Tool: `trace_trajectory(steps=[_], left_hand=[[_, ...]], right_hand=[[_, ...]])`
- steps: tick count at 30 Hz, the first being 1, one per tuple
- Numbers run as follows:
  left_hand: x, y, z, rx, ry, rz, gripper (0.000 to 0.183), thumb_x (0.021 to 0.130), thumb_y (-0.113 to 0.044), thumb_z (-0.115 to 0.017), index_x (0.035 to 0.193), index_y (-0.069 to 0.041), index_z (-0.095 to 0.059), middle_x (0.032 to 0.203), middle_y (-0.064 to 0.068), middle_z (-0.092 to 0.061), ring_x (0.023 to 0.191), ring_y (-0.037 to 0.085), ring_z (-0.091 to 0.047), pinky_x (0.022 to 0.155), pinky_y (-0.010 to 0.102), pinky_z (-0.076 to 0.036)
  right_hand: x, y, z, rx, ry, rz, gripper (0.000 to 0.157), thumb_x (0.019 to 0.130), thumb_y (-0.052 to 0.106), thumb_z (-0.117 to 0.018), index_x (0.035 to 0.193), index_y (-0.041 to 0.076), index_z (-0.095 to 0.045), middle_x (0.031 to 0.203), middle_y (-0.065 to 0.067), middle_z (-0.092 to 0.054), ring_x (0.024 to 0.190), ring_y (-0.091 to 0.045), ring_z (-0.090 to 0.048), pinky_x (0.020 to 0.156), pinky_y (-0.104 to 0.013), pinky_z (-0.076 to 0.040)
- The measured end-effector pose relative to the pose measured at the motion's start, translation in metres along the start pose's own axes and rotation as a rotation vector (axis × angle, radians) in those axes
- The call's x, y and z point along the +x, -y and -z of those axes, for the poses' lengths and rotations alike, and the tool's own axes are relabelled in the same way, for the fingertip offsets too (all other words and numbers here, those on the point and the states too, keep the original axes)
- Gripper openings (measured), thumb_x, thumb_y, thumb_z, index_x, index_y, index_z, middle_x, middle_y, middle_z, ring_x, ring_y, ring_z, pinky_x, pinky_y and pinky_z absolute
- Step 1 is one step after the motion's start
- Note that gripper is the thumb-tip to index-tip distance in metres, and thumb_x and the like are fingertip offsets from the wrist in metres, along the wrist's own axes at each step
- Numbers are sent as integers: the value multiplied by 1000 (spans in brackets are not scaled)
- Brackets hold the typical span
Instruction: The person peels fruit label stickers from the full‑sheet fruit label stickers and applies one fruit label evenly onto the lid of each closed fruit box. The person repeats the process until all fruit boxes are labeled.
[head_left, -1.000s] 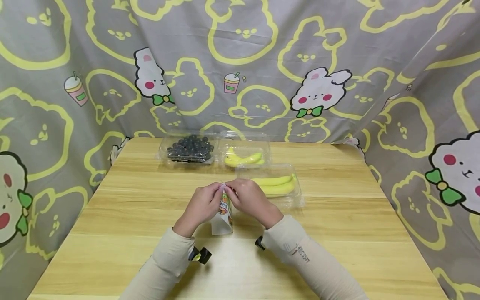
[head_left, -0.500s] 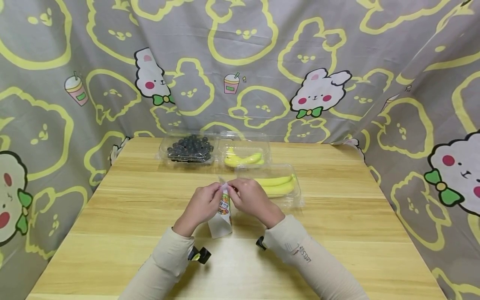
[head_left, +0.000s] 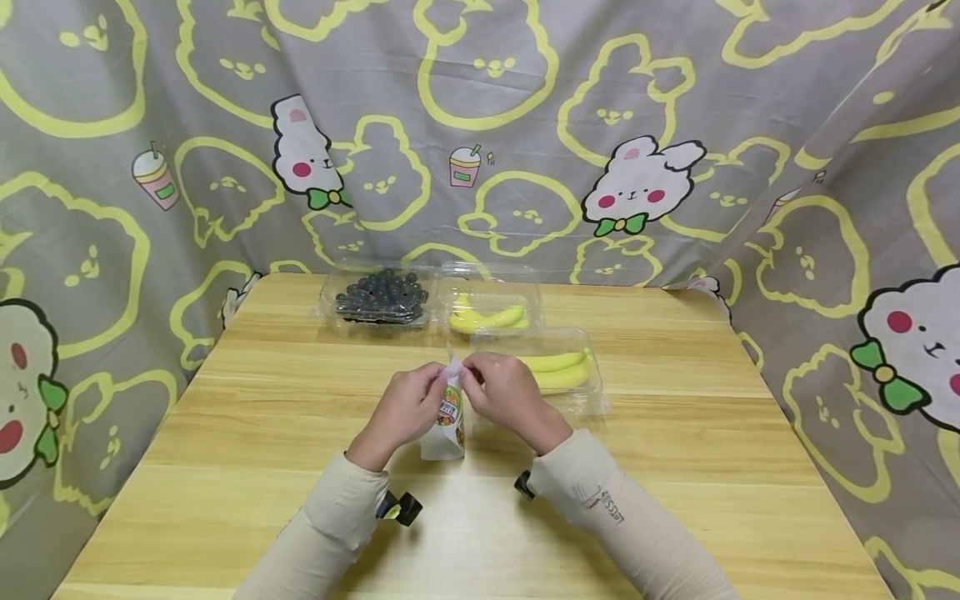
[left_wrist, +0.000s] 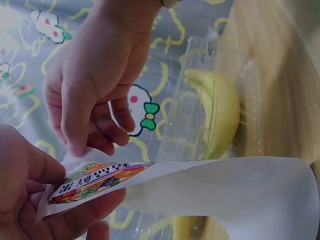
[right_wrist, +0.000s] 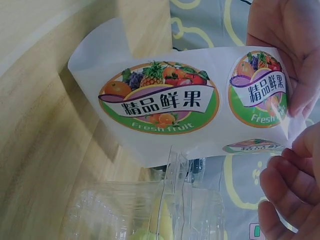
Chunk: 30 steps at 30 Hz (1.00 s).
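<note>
A white strip of fruit stickers (head_left: 444,446) is held up between both hands over the table. Its oval labels (right_wrist: 160,100) show printed fruit and the words "Fresh fruit". My left hand (head_left: 405,404) pinches the strip near its upper end between thumb and fingers. Opposite it, my right hand (head_left: 504,393) pinches the strip's corner with thumb and index finger. In the right wrist view, a foreshortened label (right_wrist: 257,146) lies right at the right fingertips, where the paper bends. The strip's free end (left_wrist: 280,185) curls away in the left wrist view.
Beyond the hands stands a clear plastic box of bananas (head_left: 562,371), partly behind the right hand. Farther back are another clear box with bananas (head_left: 487,317) and one of dark grapes (head_left: 382,296). A patterned curtain (head_left: 495,100) surrounds the wooden table (head_left: 660,500).
The right hand has shifted slightly right, widening the gap between the fingertips. More white paper shows between them, and the strip's lower end swung toward the person, then back up.
</note>
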<state>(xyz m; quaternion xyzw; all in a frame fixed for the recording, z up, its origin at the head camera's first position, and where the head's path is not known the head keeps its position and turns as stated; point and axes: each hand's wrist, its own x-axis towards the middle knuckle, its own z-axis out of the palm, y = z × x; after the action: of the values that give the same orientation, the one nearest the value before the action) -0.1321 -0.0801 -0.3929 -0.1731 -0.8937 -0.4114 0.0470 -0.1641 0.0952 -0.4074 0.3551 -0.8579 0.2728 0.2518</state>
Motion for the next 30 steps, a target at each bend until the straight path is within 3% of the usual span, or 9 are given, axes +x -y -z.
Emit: trace_trajectory(steps=[16, 30], left_hand=[[0, 1, 3, -4, -9, 23, 19, 99, -10, -51, 99, -1, -68, 67, 0, -62, 52, 9, -53, 49, 28, -46], [0, 6, 6, -1, -66, 28, 16, 97, -9, -53, 92, -3, -68, 65, 0, -62, 53, 10, -54, 50, 30, -46]], right_hand=[[-3, -4, 3, -10, -24, -37, 11, 89, 7, -61, 79, 6, -66, 67, 0, -63, 55, -9, -57, 50, -23, -47], [-6, -12, 8, -22, -31, -67, 10, 89, 8, -61, 82, 4, -66, 68, -2, -64, 57, -14, -59, 52, -26, -49]])
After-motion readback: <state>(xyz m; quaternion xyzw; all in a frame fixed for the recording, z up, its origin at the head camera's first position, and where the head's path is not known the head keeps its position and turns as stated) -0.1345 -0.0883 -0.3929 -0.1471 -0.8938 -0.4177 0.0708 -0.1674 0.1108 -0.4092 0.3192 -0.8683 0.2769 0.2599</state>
